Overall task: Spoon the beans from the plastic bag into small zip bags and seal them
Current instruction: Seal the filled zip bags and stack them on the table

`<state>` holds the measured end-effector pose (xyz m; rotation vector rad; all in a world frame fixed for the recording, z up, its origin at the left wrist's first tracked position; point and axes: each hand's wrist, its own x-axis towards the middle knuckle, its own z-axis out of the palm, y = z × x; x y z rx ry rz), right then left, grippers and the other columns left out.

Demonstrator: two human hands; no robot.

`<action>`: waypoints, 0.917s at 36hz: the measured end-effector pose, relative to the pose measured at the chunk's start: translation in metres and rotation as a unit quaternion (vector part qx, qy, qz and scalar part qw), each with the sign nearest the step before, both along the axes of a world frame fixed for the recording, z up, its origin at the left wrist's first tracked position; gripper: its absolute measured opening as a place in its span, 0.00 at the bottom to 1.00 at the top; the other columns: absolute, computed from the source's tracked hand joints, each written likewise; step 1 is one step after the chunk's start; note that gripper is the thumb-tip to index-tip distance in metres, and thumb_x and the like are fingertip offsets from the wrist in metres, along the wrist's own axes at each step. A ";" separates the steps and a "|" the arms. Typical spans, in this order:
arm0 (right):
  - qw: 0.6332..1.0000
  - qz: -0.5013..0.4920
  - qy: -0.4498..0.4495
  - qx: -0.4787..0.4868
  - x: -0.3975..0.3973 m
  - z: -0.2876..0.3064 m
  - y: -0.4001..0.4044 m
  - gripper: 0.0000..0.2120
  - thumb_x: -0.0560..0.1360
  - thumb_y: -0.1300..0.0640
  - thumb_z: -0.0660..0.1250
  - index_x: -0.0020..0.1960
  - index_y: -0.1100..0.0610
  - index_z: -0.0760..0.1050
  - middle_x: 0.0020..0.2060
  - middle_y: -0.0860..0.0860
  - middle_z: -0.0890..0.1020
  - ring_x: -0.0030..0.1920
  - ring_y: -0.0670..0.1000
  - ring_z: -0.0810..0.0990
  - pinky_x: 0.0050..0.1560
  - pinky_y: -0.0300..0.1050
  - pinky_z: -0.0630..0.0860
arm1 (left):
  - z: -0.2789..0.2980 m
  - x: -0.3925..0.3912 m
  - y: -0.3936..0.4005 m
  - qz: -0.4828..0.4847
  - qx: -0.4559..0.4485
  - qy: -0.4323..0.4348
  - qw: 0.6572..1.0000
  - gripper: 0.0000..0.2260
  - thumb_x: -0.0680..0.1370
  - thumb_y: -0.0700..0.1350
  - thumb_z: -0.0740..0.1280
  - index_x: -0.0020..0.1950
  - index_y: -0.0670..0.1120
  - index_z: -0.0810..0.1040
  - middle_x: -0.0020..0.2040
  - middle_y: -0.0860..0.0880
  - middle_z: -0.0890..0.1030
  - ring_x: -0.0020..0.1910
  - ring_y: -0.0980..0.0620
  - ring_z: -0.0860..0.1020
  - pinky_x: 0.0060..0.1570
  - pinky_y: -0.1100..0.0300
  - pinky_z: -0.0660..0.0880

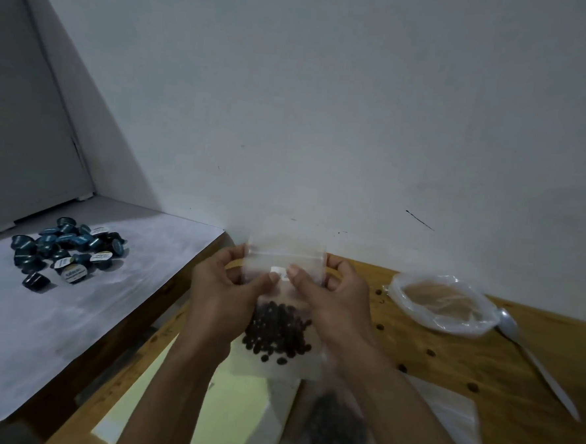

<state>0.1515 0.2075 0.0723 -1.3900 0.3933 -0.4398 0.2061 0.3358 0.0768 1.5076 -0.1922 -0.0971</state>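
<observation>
Hands (227, 286) (332, 293) pinching bean-filled zip bag (280, 324), spoon (530, 360) (right), capsules (67, 251) left

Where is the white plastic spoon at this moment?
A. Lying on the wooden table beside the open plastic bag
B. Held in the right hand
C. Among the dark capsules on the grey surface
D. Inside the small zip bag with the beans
A: the spoon lies on the wooden table just right of the open plastic bag, while both hands hold the small zip bag.
</observation>
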 end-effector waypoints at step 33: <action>0.964 -0.179 0.126 -0.151 0.122 -0.047 -0.112 0.16 0.78 0.60 0.71 0.65 0.54 0.75 0.56 0.51 0.81 0.53 0.51 0.80 0.40 0.34 0.76 | -0.053 0.148 -0.131 -0.029 0.272 -0.108 0.956 0.30 0.74 0.52 0.77 0.72 0.46 0.70 0.49 0.50 0.80 0.55 0.47 0.80 0.57 0.49 0.80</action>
